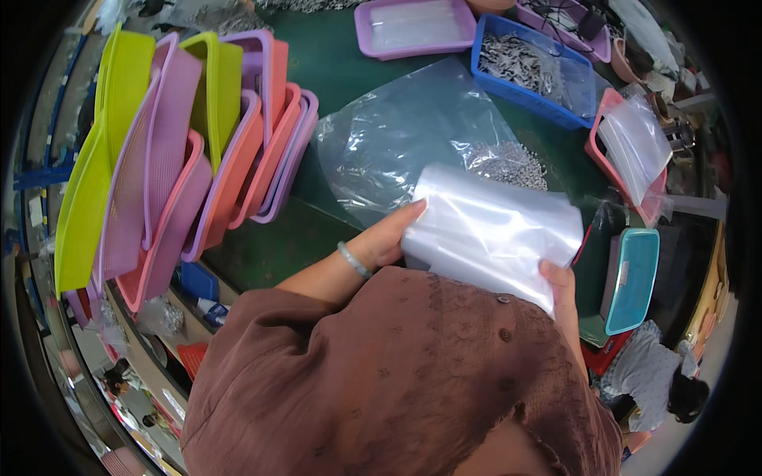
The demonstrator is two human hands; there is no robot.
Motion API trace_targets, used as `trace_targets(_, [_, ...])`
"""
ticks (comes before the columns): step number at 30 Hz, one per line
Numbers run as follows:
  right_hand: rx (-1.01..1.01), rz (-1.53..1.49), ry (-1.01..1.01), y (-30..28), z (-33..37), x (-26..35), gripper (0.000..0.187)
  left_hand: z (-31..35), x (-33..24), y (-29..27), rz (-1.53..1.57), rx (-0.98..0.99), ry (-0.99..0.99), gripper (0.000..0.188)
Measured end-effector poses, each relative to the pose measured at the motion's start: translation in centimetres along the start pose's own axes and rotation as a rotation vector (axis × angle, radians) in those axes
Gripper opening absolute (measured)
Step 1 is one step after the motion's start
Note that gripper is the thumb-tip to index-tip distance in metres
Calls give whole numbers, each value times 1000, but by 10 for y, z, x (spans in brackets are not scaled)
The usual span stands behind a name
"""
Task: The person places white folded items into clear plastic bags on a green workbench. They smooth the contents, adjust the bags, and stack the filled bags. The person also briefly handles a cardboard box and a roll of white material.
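Observation:
A thick stack of clear plastic bags (492, 230) is held in front of me between both hands. My left hand (387, 238), with a pale bangle on its wrist, grips the stack's left edge. At the stack's lower right corner, my right hand (562, 287) clasps it, thumb on top. Behind the stack a large clear bag (405, 135) lies flat on the green table (325, 59), with a heap of small silver metal parts (508, 163) inside its right corner.
Yellow, pink, purple and orange baskets (182, 159) lean stacked at the left. A blue basket (530, 67) of metal parts, a purple tray (413, 28) and a pink basket (631, 151) holding bags stand farther back. A teal basket (635, 278) is at the right; another person (663, 385) sits below it.

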State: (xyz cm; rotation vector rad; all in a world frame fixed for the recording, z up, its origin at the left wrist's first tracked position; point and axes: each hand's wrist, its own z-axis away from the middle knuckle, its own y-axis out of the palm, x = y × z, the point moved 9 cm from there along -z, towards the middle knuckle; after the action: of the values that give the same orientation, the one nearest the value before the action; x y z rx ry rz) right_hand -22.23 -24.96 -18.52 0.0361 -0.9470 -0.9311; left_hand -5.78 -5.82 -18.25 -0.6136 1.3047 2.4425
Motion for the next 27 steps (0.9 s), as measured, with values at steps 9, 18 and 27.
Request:
trace_targets(9, [12,40,-89,54,8,53,67,5,-67,44,-324,-66,335,52])
trace_targets(18, [323,135,125,109,-25,1,60,85,-74,4,-140,-193,297,46])
trace_targets(27, [949,35,467,260,-8,-129,55,254,-34,-69,-189,-777,221,56])
